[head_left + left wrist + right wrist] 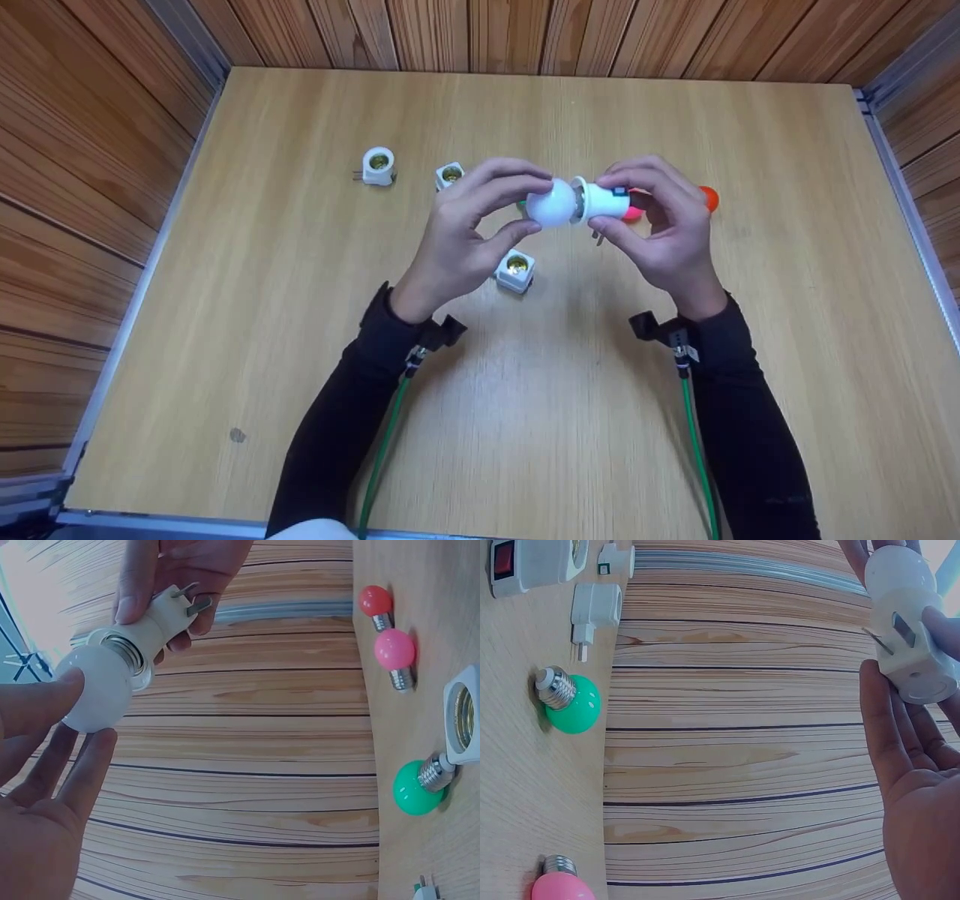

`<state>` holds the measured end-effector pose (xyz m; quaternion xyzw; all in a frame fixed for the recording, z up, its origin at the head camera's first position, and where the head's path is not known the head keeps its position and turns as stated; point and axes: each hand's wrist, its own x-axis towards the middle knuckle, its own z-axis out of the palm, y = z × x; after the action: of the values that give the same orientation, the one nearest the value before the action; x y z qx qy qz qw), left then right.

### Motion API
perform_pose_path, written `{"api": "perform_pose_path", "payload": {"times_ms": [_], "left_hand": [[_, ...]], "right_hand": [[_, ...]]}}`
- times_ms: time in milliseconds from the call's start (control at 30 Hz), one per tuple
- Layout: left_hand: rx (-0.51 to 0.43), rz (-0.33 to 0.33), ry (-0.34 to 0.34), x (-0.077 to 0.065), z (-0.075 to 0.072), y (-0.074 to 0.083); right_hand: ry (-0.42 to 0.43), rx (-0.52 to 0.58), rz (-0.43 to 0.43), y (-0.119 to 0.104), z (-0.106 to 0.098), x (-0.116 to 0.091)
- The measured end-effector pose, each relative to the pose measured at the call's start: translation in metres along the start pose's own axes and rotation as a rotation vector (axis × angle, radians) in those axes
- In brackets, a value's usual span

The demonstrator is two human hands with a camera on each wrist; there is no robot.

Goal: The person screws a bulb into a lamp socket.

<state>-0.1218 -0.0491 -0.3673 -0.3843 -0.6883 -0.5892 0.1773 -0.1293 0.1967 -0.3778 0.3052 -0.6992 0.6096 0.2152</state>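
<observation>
Between finger and thumb my left hand (pixel 469 225) pinches a white light bulb (pixel 551 203) by its round globe. My right hand (pixel 664 221) grips a white plug-in lamp socket (pixel 606 202), its two flat prongs pointing down. Bulb and socket are held in line above the table, the bulb's metal screw base at the mouth of the socket. In the left wrist view, part of the thread of the white bulb (pixel 96 686) shows at the rim of the socket (pixel 159 624). The right wrist view shows the fingers around the socket body (pixel 907 652).
On the wooden table (pixel 300 337) stand more white sockets: one at the left (pixel 378 166), one behind my left hand (pixel 450 175), one nearer with a square body (pixel 515 271). A green bulb (pixel 418 787), a pink bulb (pixel 394 649) and a red bulb (pixel 375 600) lie there too.
</observation>
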Motion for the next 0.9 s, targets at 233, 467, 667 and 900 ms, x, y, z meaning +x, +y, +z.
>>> {"api": "perform_pose_path", "payload": {"times_ms": [233, 467, 667, 900], "left_hand": [[0.023, 0.011, 0.0, 0.0003, -0.0003, 0.0005], [-0.079, -0.049, 0.011, -0.0005, 0.0003, 0.0019], [-0.073, -0.071, 0.005, -0.0005, -0.0003, 0.0015], [-0.019, -0.102, -0.001, -0.0009, -0.0019, 0.0011]], "right_hand": [[-0.004, 0.001, 0.007, -0.0006, -0.0004, -0.0004], [0.003, 0.033, -0.001, 0.0004, -0.0006, -0.001], [0.01, 0.046, -0.005, 0.0007, -0.0012, -0.0011], [0.013, 0.047, -0.013, 0.0012, -0.0017, -0.0009]]}}
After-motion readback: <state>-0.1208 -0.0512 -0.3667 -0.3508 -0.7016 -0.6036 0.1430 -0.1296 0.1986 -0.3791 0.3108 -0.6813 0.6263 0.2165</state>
